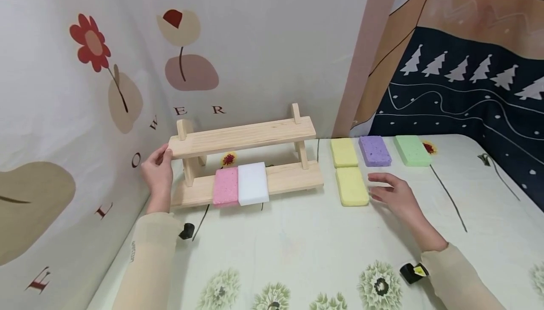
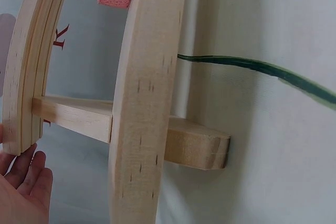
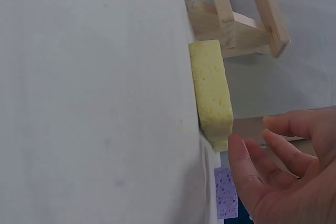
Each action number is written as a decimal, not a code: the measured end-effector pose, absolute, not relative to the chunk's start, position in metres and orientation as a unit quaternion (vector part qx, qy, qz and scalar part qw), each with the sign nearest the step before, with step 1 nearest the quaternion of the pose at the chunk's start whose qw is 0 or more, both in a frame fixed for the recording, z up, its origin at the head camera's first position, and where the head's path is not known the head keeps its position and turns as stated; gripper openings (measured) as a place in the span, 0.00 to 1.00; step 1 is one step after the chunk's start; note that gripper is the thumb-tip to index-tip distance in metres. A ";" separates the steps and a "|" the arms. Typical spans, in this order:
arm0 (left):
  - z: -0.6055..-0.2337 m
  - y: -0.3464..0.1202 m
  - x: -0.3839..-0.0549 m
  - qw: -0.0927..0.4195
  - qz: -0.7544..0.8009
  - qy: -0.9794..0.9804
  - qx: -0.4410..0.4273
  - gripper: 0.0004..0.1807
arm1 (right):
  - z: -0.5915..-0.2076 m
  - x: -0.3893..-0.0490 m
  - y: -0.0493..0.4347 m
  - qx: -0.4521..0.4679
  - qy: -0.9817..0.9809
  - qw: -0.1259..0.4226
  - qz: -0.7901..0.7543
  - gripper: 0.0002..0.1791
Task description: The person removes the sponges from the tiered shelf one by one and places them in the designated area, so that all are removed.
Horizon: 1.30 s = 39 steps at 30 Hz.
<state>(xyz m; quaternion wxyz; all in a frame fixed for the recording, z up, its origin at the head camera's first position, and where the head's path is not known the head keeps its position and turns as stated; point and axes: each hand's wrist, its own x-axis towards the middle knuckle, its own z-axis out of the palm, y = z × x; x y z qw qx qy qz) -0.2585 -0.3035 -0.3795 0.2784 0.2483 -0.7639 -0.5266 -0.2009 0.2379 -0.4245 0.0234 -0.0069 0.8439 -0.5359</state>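
A two-tier wooden shelf (image 1: 242, 136) stands toward the left, its boards carried by side posts. My left hand (image 1: 158, 172) pinches the left end of its upper board; in the left wrist view the fingers (image 2: 34, 177) lie at that end. On the lower board sit a pink sponge (image 1: 225, 187) and a white sponge (image 1: 253, 184), side by side. My right hand (image 1: 396, 194) hovers just right of the nearer yellow sponge (image 1: 352, 187), thumb and fingers apart with nothing between them. Behind it lies another yellow sponge (image 1: 344, 152).
Right of the far yellow sponge lie a purple sponge (image 1: 375, 151) and a green sponge (image 1: 412, 150), in one row. A printed cloth (image 1: 272, 248) covers the table. Patterned curtains (image 1: 263, 41) hang close behind the shelf and on the left.
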 end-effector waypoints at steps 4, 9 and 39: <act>-0.379 -0.305 -0.258 0.279 -0.524 -0.765 0.249 0.21 | -0.418 -0.200 0.236 -0.016 0.839 0.004 -0.544 0.24; -0.378 -0.305 -0.259 0.272 -0.533 -0.759 0.255 0.21 | -0.411 -0.200 0.228 -0.029 0.832 -0.010 -0.555 0.23; -0.383 -0.306 -0.258 0.285 -0.531 -0.759 0.247 0.21 | -0.406 -0.208 0.081 -0.136 0.765 0.069 -0.625 0.23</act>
